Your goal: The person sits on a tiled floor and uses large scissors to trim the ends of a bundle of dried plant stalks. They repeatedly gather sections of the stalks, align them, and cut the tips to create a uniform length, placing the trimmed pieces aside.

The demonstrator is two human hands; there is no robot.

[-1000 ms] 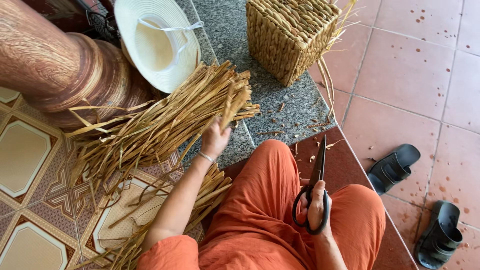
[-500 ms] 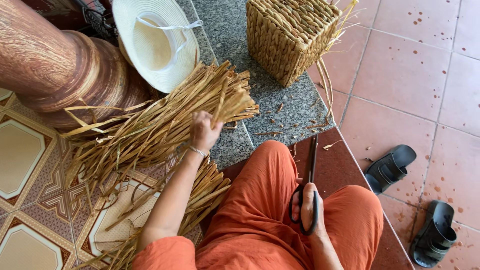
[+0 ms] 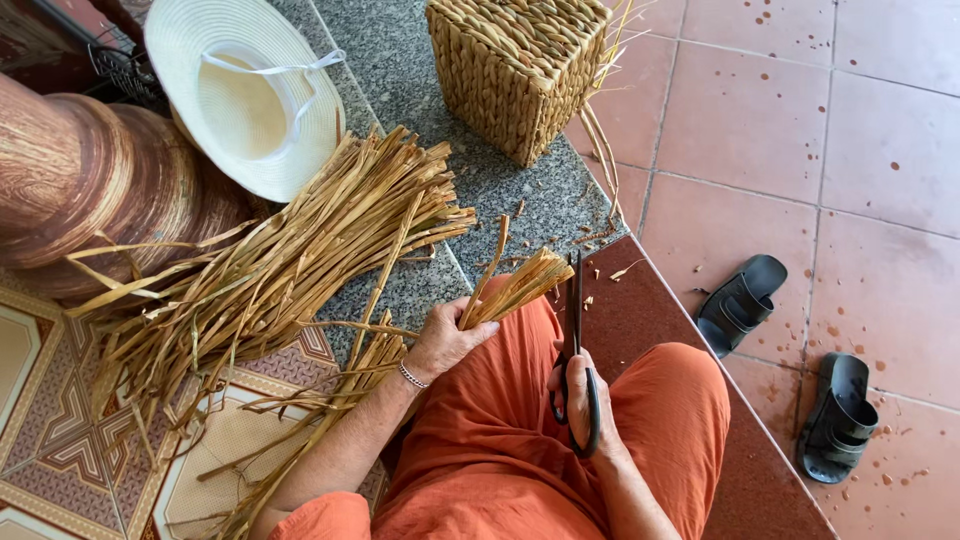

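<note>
the left hand [image 3: 445, 340] is closed around a small bunch of dried straw-coloured reed strips [image 3: 515, 288], fingers wrapped over it and thumb along the side. the cut ends of that bunch fan out up and to the right, reaching just beside the blades of the scissors. a thin silver chain bracelet [image 3: 411, 376] sits on the left wrist.

the right hand [image 3: 588, 405] grips a pair of black-handled long scissors [image 3: 574, 340], fingers through the loops. the blades point straight up and lie together, closed or nearly so. the hand rests on the right thigh of the orange cloth trousers [image 3: 500, 450].

to the left of the held bunch, a large loose pile of the same dried reed strips [image 3: 290, 260] lies slantwise across the grey speckled stone ledge [image 3: 400, 70] and down onto the patterned floor tiles [image 3: 50, 440]. a second, thinner sheaf runs under the left forearm toward the bottom edge.

a white wide-brimmed straw hat with a white ribbon [image 3: 245, 95] lies upside down at the top left, touching the top of the pile. beside it stands a brown wood-grained round pillar base [image 3: 90, 190]. a square woven reed basket [image 3: 515, 65] stands on the ledge at the top, well apart from the hands. two black rubber sandals [image 3: 790, 350] lie on the reddish floor tiles [image 3: 800, 120] to the right, amid small scraps of reed.
</note>
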